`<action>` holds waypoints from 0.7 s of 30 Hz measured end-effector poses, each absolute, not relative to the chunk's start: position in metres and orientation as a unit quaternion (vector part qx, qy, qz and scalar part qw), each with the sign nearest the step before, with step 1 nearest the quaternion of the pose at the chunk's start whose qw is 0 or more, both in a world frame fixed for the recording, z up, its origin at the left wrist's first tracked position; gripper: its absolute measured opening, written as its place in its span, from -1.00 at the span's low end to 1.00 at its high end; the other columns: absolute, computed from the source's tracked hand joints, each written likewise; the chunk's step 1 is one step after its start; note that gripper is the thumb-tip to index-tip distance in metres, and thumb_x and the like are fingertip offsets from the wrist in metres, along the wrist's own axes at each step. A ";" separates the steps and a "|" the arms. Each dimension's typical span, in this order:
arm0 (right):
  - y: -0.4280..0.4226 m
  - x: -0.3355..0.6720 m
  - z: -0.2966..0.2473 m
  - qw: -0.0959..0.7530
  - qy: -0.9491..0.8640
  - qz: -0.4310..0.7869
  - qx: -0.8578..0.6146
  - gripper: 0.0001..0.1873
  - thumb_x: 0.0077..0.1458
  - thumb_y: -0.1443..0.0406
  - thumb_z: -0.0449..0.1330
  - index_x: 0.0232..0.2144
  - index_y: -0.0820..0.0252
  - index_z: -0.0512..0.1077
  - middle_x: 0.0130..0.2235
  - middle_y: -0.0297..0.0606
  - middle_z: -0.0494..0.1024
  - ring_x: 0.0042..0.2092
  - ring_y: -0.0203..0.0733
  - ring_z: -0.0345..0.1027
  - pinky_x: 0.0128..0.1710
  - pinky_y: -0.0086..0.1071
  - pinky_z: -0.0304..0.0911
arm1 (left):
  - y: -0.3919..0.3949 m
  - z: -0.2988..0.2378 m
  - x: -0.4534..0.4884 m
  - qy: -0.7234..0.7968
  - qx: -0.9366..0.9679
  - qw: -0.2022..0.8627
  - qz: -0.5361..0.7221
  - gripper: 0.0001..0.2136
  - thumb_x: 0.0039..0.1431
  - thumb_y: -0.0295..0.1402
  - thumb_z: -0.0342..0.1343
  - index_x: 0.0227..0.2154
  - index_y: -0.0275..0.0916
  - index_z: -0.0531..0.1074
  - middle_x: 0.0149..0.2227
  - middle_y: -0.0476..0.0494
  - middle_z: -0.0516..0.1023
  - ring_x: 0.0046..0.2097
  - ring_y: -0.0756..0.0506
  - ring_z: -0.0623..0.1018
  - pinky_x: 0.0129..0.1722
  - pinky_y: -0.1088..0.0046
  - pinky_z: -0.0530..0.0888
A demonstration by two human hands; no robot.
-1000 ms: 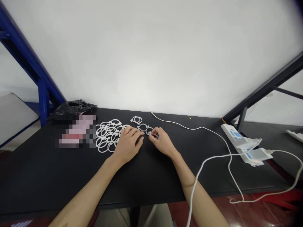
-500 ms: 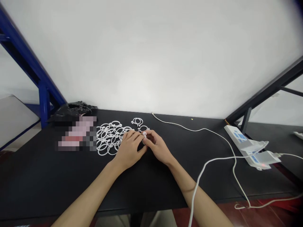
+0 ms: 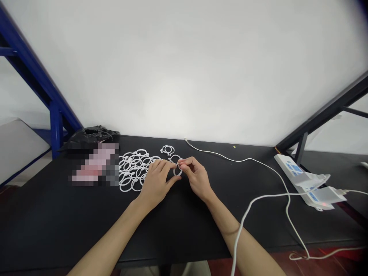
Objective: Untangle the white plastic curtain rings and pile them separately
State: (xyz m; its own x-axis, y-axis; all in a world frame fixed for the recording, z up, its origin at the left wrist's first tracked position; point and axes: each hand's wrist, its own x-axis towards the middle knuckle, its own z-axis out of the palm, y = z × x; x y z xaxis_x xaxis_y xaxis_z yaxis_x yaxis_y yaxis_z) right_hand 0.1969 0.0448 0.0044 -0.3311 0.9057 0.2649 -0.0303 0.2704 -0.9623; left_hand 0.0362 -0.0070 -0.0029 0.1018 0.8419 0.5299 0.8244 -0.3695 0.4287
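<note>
Both my hands meet over the middle of a black table (image 3: 184, 214). My left hand (image 3: 156, 182) and my right hand (image 3: 195, 177) pinch a small white plastic ring (image 3: 177, 171) between their fingertips, holding it just above the tabletop. To the left of my left hand lies a pile of several white rings (image 3: 133, 168), overlapping flat on the table. A few more loose white rings (image 3: 168, 150) lie just beyond my fingers.
A white cable (image 3: 258, 199) runs from the back of the table to the right and over the front edge. A white power strip (image 3: 307, 182) sits at the right. A black crumpled bag (image 3: 90, 135) and a blurred pinkish patch (image 3: 96, 164) lie at the back left. A blue frame (image 3: 54, 119) stands left.
My right hand has moved left from the loose rings to meet my left hand, and a white ring is now pinched between both hands, lifted slightly off the table.
</note>
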 end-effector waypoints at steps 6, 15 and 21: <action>0.045 0.196 0.006 0.447 -0.673 0.483 -0.339 -0.82 0.16 0.16 0.22 -0.40 0.12 0.44 -0.18 -0.27 0.59 -0.12 -0.17 0.47 -0.06 -0.30 0.32 | -0.009 -0.002 0.036 0.579 0.736 0.053 0.348 -0.70 0.19 -0.26 0.21 -0.04 -0.16 0.37 -0.13 -0.10 0.53 -0.07 -0.20 0.41 -0.03 0.15 0.33; 0.047 0.196 0.003 0.440 -0.677 0.462 -0.367 -0.79 0.15 0.13 0.22 -0.27 0.12 0.47 -0.12 -0.22 0.58 -0.10 -0.14 0.46 -0.05 -0.26 0.35 | -0.007 -0.002 0.037 0.579 0.733 0.058 0.352 -0.72 0.23 -0.27 0.15 -0.03 -0.19 0.36 -0.11 -0.13 0.51 -0.04 -0.21 0.40 0.00 0.15 0.33; 0.052 0.201 -0.002 0.387 -0.767 0.213 -0.465 -0.73 0.23 0.13 0.13 -0.10 0.11 0.46 -0.08 -0.15 0.49 -0.01 -0.03 0.33 0.04 -0.10 0.28 | 0.000 0.004 0.012 0.715 0.624 -0.062 0.308 -0.68 0.25 -0.18 0.08 -0.03 -0.24 0.39 -0.08 -0.25 0.51 -0.01 -0.32 0.38 -0.05 0.08 0.34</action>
